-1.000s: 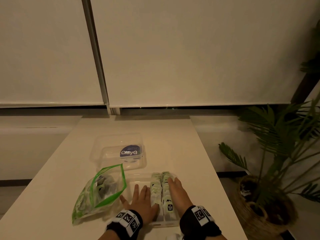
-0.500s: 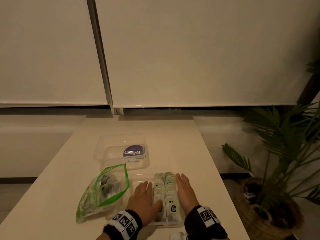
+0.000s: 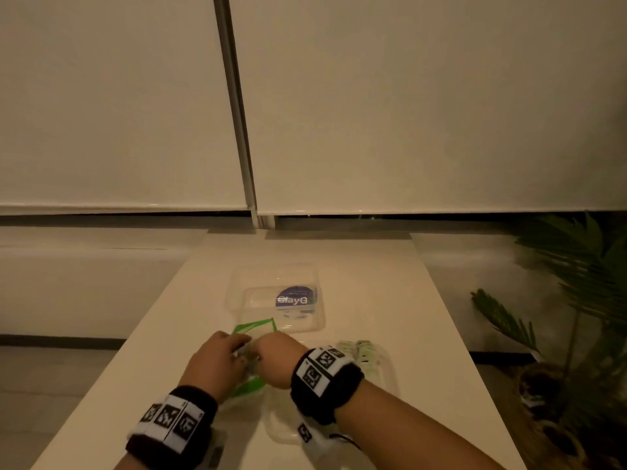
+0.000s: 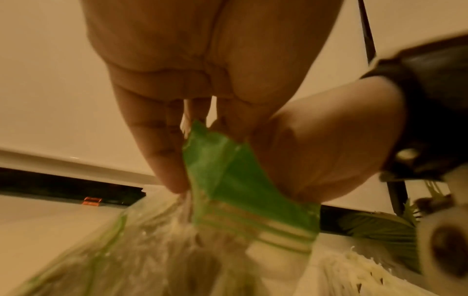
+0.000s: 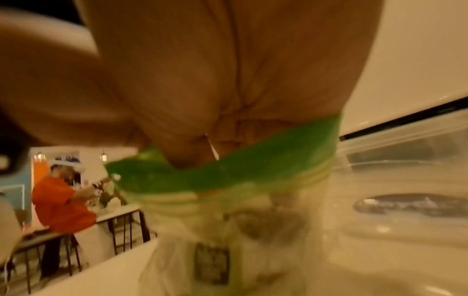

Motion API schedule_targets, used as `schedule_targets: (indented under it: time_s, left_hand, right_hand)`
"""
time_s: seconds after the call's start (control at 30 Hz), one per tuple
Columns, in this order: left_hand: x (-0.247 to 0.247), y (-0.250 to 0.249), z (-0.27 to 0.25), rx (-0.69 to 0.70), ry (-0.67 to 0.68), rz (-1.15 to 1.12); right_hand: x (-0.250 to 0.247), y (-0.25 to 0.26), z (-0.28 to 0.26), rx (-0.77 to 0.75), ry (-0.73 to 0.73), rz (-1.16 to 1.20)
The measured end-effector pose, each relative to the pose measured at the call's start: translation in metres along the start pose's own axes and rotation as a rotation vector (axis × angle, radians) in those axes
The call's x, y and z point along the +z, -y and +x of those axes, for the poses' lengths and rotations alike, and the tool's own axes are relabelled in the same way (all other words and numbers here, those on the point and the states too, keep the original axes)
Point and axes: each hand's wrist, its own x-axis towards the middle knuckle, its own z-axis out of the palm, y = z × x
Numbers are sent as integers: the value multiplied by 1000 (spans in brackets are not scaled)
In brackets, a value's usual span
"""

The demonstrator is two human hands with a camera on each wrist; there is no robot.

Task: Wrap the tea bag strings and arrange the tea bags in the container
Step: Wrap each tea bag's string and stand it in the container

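Both hands met over the bag [image 3: 252, 329] at the table's [image 3: 390, 300] near edge: left hand [image 3: 217, 362] pinched its green rim, right hand [image 3: 276, 359] reached inside, grip hidden. Container [image 3: 390, 374] at three o'clock held tea bags [image 3: 364, 352].

Head cam looks forward and down along the bench [image 3: 366, 266] from above, taking in both hands and the blinds [image 3: 407, 96] behind. Left wrist cam sits very close under the left hand [image 4: 197, 70], facing along its fingers. Right wrist cam does likewise under the right hand [image 5: 228, 70]; all three share the green-topped bag [image 3: 252, 329].
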Motion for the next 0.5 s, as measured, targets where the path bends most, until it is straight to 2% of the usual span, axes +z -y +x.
schedule_targets:
  time_s: [0.03,0.13,0.17,0.2,0.23,0.27,0.3,0.33,0.37,0.4,0.5]
  left_hand:
    - [-1,-2,1,18,-26,-17]
    - [0,-5,0,67,-112,-76]
    - [2,-4,-1,74,-123,-100]
    - [4,-2,-1,85,-127,-115]
    - [5,-1,-2,98,-126,-119]
    - [5,1,-3,109,-130,-122]
    - [5,2,-4,118,-141,-127]
    - [4,3,-4,119,-153,-135]
    - [4,4,-4,118,-161,-146]
    - [4,4,-4,113,-162,-153]
    - [1,4,-3,103,-152,-141]
  right_hand:
    - [1,8,6,46,85,-51]
    - [24,15,27,169,102,-187]
    - [42,12,39,181,216,-260]
    - [43,15,38,203,384,-694]
    - [38,19,30,268,370,-1003]
    - [38,26,32,296,302,-1064]
    - [42,24,40,330,289,-833]
    - [50,12,50,328,313,-415]
    - [52,18,52,344,208,-201]
    - [43,18,52,266,95,-189]
    - [29,8,54,93,61,-235]
